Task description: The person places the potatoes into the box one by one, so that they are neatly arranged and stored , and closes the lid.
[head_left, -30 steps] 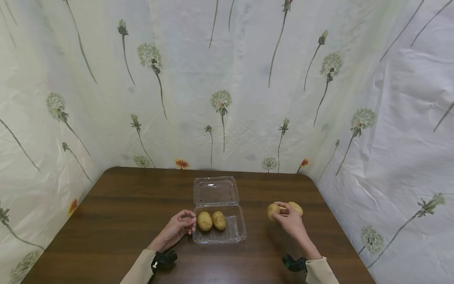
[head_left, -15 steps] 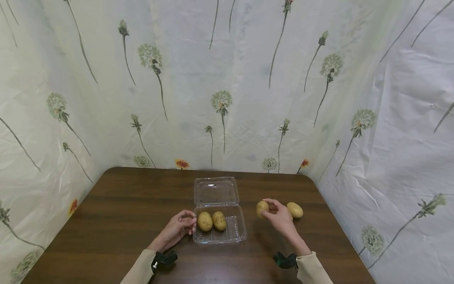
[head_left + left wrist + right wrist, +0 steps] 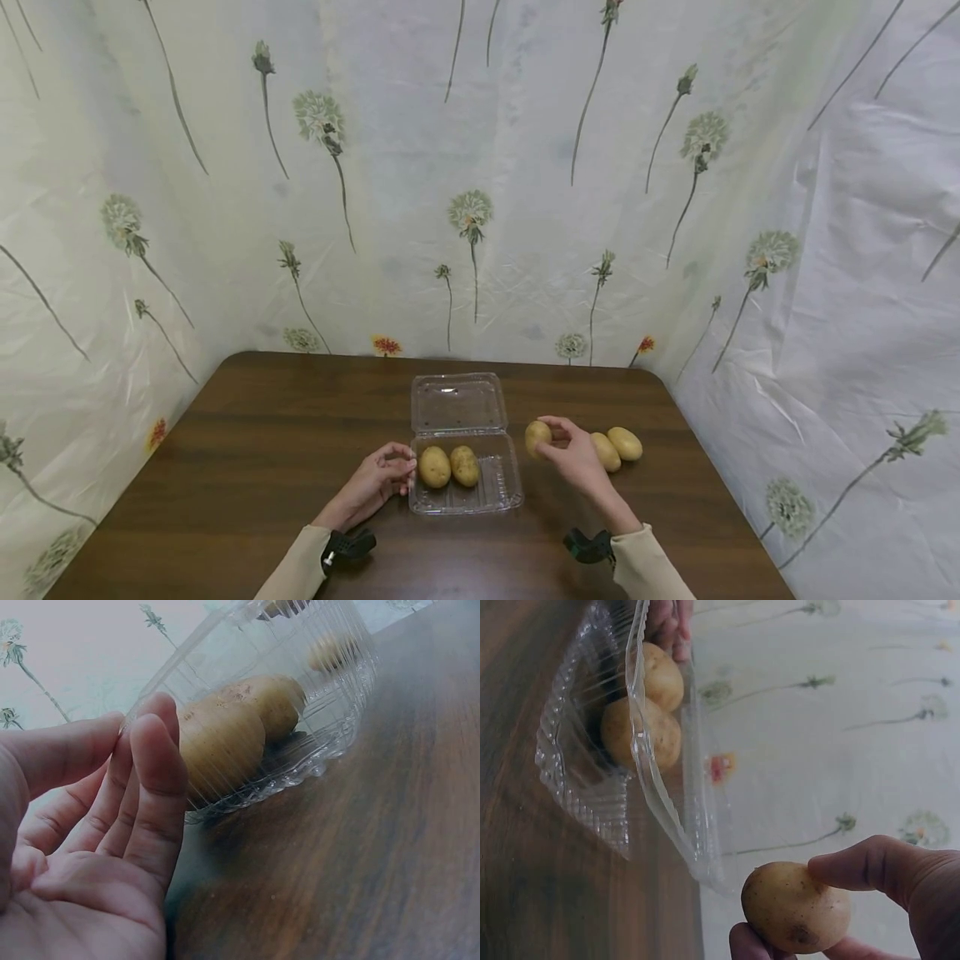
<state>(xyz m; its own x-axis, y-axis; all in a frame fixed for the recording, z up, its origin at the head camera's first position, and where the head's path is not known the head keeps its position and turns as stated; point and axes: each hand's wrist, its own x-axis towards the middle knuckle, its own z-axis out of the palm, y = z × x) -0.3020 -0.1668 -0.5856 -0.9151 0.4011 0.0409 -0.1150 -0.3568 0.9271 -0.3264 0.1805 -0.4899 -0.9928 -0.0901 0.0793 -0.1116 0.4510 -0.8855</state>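
A clear plastic clamshell container [image 3: 498,483] lies open on the table, its lid folded back toward the wall. Two potatoes [image 3: 434,467] sit side by side in the left part of its base. My left hand [image 3: 375,482] pinches the container's left rim between thumb and fingertips, as the left wrist view shows. Just right of the container, my right hand [image 3: 581,457] holds another potato [image 3: 795,907] between thumb and fingers, above the table. Behind that hand, two more potatoes [image 3: 625,444] rest together on the table.
The dark wooden table [image 3: 300,417] has rounded far corners. A pale sheet with a dandelion print [image 3: 390,292] hangs behind it and along both sides. Each wrist wears a black camera band [image 3: 348,546].
My right hand has carried its potato leftward, away from the two on the right and toward the container. The left hand has stayed at the rim.
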